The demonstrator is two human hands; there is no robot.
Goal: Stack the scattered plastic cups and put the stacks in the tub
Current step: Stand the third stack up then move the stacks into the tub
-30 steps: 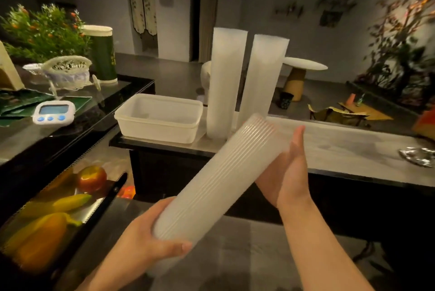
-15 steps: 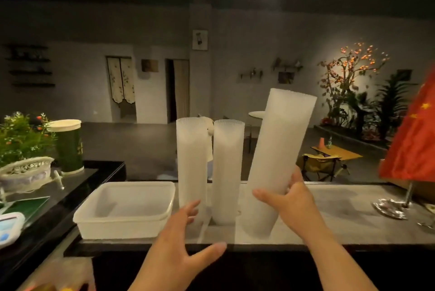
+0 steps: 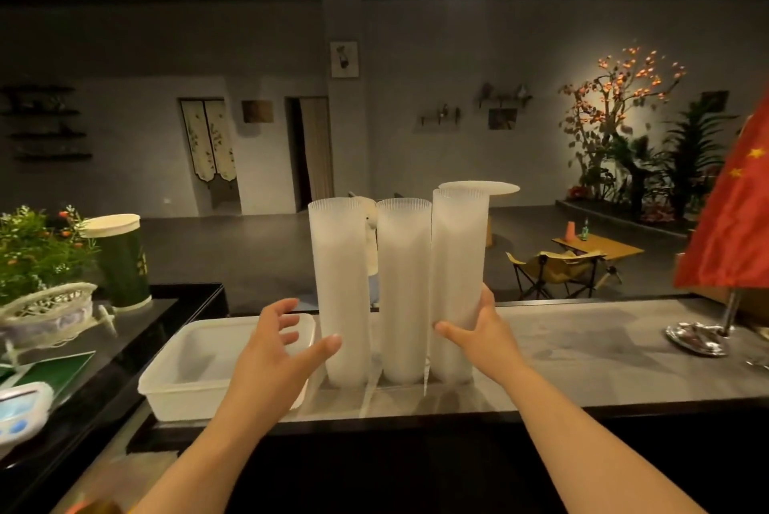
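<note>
The place looks like a café or small eatery seen from behind its serving counter [image 3: 582, 351]. Three tall stacks of disposable cups [image 3: 401, 288] stand on that counter beside a plastic tub [image 3: 174, 380]. Beyond it lies a dim open room with a folding chair [image 3: 549, 270] at a low wooden table [image 3: 603, 249], a round white table [image 3: 499, 187], a lit ornamental tree [image 3: 616, 97], potted plants [image 3: 682, 164], wall shelves [image 3: 503, 99] and framed pictures [image 3: 344, 59]. A digital timer [image 3: 18, 409] and a green canister [image 3: 120, 259] sit on the side counter [image 3: 137, 330].
</note>
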